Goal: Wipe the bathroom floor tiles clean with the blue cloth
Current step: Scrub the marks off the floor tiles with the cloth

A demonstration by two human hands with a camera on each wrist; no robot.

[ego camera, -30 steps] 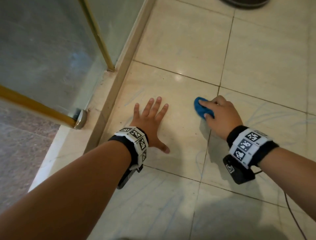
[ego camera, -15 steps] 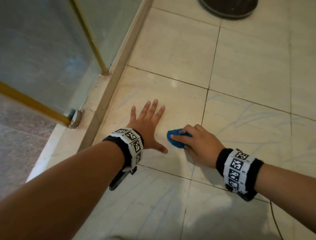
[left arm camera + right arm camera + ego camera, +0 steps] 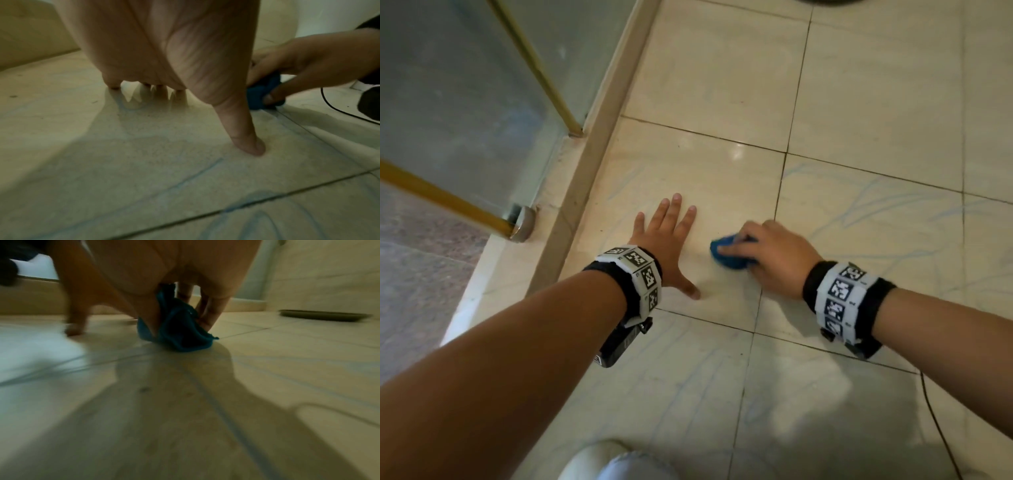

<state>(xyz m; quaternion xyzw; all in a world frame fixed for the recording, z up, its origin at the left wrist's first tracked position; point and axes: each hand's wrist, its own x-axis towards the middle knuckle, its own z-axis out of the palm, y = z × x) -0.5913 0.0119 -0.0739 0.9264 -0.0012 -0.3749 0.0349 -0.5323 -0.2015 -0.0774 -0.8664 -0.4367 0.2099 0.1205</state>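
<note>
1. The blue cloth (image 3: pixel 729 255) is bunched under the right hand (image 3: pixel 774 258), whose curled fingers grip it and press it to the floor tiles (image 3: pixel 715 178), just beside a grout line and near the thumb of the left hand (image 3: pixel 667 240).
2. The left hand is laid flat with fingers straight and spread; nothing is held by it — it appears to serve as a brace.
3. The task is judged to be mid-way: faint blue streaks can be seen on the tiles to the right and on those nearer the body, so much wiping seems left. Whether the tile under the hands is clean yet cannot be told.
4. In the head view the wider layout is given — a glass door (image 3: pixel 465 102) with a gold frame at left, a raised threshold (image 3: pixel 571 205) beside it.
5. In the left wrist view fine grit and a blue streak (image 3: pixel 197 173) near the thumb are revealed, which the head view hardly shows.
6. In the right wrist view, though blurred, the cloth's (image 3: pixel 180 331) crumpled folds are shown pinched between thumb and fingers, its lower edge touching the tile; a dark flat object (image 3: pixel 322 317) lies well apart.
</note>
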